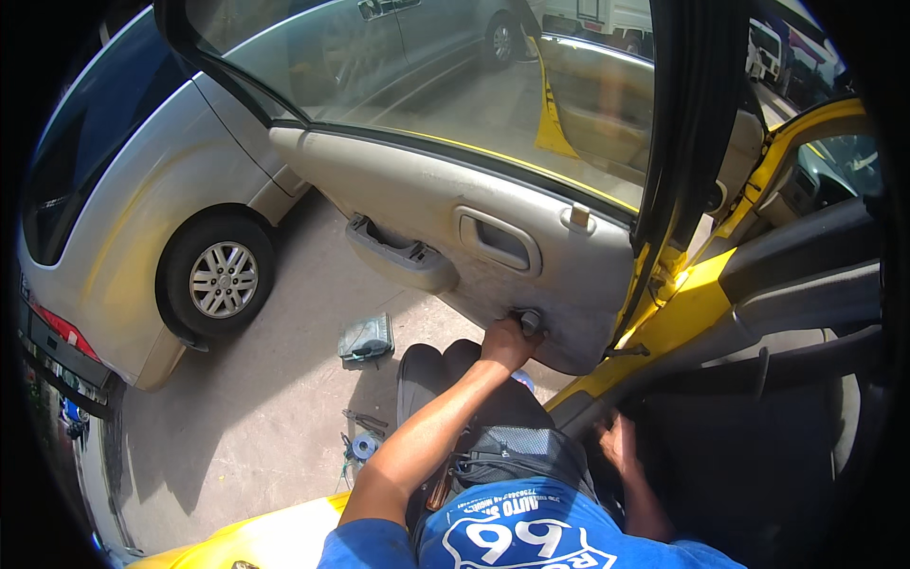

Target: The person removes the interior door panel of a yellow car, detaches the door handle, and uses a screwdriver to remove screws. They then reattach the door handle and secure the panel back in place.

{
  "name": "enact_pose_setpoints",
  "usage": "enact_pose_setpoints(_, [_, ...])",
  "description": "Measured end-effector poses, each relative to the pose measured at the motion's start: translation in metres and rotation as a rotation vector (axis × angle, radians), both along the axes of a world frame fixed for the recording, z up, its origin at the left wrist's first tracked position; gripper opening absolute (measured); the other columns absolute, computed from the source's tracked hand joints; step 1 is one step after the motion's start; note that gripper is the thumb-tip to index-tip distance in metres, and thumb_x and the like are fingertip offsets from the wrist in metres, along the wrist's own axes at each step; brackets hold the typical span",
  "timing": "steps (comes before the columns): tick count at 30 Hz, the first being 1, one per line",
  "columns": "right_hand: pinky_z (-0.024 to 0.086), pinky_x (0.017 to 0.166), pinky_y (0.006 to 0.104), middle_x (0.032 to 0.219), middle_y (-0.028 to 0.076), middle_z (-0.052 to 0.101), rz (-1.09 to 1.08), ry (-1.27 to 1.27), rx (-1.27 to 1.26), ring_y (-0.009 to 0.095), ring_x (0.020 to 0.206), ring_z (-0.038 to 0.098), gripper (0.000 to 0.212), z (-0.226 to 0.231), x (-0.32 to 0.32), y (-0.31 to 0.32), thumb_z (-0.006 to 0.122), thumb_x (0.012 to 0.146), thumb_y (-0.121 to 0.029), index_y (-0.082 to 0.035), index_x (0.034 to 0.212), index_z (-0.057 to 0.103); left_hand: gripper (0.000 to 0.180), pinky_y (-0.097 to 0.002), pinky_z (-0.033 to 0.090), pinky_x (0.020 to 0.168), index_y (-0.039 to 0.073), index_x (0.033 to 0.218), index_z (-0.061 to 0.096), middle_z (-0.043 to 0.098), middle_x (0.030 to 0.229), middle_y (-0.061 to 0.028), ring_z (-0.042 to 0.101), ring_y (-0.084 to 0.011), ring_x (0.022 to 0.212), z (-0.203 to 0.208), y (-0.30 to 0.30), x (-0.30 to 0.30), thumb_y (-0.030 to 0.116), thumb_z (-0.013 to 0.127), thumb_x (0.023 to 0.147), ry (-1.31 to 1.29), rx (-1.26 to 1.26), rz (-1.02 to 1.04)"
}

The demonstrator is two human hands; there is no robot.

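Observation:
A beige car door panel (398, 185) stands swung open in front of me. My left hand (512, 347) is closed around the grey knob of a window crank (531, 321) low on the panel. Above the crank is the oval inner door handle (498, 242), and to its left juts an armrest (403, 258) with a hollow top. My right hand (618, 442) is down at my right, beside the dark edge of the yellow door opening (607, 375). Shadow and the edge partly hide its fingers, and I see nothing in it.
A silver van (142, 190) with its rear wheel (223, 277) is parked close on the left. On the concrete lie a grey-green box (366, 337), pliers (366, 420) and a roll of tape (364, 447). The dark car interior (720, 465) is at my right.

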State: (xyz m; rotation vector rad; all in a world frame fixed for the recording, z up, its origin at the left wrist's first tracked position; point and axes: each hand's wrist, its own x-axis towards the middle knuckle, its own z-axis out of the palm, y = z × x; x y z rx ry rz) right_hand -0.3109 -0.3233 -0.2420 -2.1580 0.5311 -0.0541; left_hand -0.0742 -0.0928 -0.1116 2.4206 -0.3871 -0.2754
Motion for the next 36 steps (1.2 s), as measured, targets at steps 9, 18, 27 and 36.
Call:
enact_pose_setpoints(9, [0.057, 0.088, 0.0455, 0.109, 0.028, 0.075, 0.028, 0.072, 0.008, 0.043, 0.107, 0.074, 0.033, 0.037, 0.009, 0.020, 0.075, 0.090, -0.012, 0.004, 0.118, 0.069, 0.060, -0.0519, 0.056, 0.088, -0.007, 0.121, 0.056, 0.066, 0.114, -0.0311, 0.069, -0.0472, 0.105, -0.063, -0.019, -0.008, 0.030, 0.085, 0.084, -0.374, -0.408, 0.313])
enact_pose_setpoints(18, [0.056, 0.084, 0.0459, 0.101, 0.027, 0.075, 0.045, 0.059, -0.030, 0.041, 0.098, 0.075, 0.027, 0.038, 0.000, 0.024, 0.076, 0.089, -0.012, 0.005, 0.111, 0.070, 0.055, -0.0550, 0.056, 0.088, 0.001, 0.128, 0.057, 0.064, 0.120, -0.0269, 0.066, -0.0494, 0.107, -0.073, 0.006, 0.003, 0.023, 0.082, 0.084, -0.375, -0.265, 0.202])
enact_pose_setpoints(27, [0.054, 0.072, 0.0428, 0.085, 0.024, 0.072, 0.084, -0.022, -0.038, 0.031, 0.077, 0.073, 0.023, 0.041, 0.016, 0.028, 0.078, 0.087, -0.011, 0.006, 0.101, 0.068, 0.051, -0.0531, 0.059, 0.081, 0.002, 0.126, 0.058, 0.066, 0.116, -0.0254, 0.070, -0.0480, 0.097, -0.063, 0.010, 0.009, 0.024, 0.081, 0.086, -0.410, -0.136, 0.058])
enact_pose_setpoints(36, [0.055, 0.071, 0.0408, 0.083, 0.022, 0.072, 0.110, 0.007, -0.056, 0.027, 0.075, 0.072, 0.024, 0.049, 0.020, 0.034, 0.079, 0.086, -0.013, 0.005, 0.098, 0.069, 0.043, -0.0504, 0.060, 0.080, 0.004, 0.121, 0.061, 0.065, 0.117, -0.0251, 0.070, -0.0442, 0.099, -0.069, 0.010, 0.014, 0.016, 0.081, 0.084, -0.582, -0.158, -0.050])
